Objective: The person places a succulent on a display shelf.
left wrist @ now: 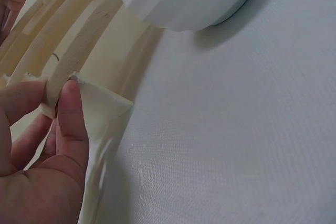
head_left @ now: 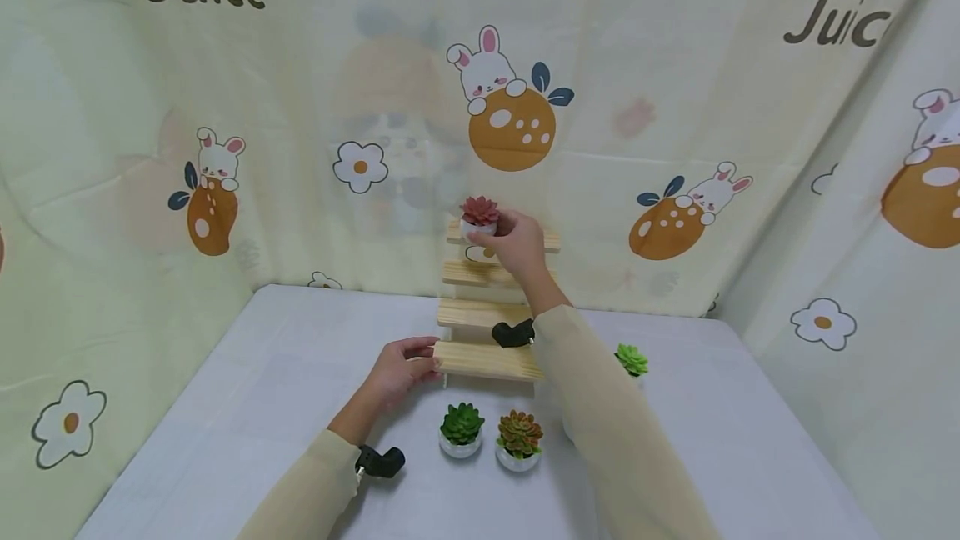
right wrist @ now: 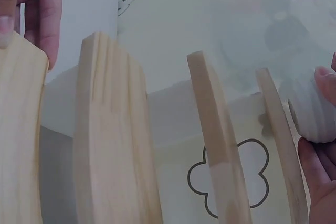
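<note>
So the right hand (head_left: pixel 520 244) has the red plant (head_left: pixel 479 211) up at the back of the stand (head_left: pixel 480 315), right by the top board (head_left: pixel 551 242). Thumb and fingers are curled round its white pot (head_left: pixel 478 229), open only about as wide as the pot itself. The right wrist view puts the pot super close to that board, but I honestly can't tell if they're touching. The left hand (head_left: pixel 397 369) is down low, pinching the left end of the bottom board (head_left: pixel 487 361), thumb on one face and fingers on the other, so that grip is closed to about the wood's thickness. The stand is four wooden boards stepping up toward the curtain (head_left: pixel 285 90), which has bunnies, fruit and flowers printed on it. On the white table (head_left: pixel 300 373), the green plant (head_left: pixel 462 423) and the orange plant (head_left: pixel 520 433) sit side by side in front of the stand, near each other but not touching. Over to the right there's the lime plant (head_left: pixel 632 359), partly hidden behind the right sleeve (head_left: pixel 615 415). Each wrist also has a little black gadget on it, one on the left (head_left: pixel 381 462) and one on the right (head_left: pixel 513 333).
</note>
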Demonstrator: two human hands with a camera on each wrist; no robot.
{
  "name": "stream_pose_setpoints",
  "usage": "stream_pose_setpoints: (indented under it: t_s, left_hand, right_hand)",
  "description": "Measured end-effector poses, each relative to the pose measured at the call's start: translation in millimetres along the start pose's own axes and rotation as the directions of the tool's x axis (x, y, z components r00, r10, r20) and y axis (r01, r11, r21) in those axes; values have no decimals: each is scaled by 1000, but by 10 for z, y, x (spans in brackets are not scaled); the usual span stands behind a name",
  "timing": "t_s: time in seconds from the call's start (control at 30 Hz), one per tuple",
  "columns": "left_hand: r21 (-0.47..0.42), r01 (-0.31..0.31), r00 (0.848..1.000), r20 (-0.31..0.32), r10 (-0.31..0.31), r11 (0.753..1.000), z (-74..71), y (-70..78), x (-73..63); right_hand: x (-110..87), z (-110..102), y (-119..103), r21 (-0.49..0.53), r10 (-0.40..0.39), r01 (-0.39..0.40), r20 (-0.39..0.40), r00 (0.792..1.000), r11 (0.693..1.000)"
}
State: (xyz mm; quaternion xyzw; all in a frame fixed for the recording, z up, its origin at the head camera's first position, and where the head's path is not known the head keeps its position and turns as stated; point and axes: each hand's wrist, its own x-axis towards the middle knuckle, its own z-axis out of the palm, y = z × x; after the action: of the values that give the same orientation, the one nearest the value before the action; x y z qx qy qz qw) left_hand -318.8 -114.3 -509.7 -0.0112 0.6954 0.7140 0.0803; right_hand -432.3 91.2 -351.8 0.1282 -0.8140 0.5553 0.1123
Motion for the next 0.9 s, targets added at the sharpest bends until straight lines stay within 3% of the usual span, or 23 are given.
stream_pose_setpoints:
  t_s: [0.4, 0.9]
  left_hand:
    - [-10, -6, 1000, 9, 6, 1000, -2, -41, 29]
    - [-13, -1, 1000, 2, 1, 1000, -3, -20, 15]
  right_hand:
    - [110, 69, -5, -56, -6, 3, -61, 998, 998]
    - [143, 140, 17, -76, 14, -20, -76, 997, 997]
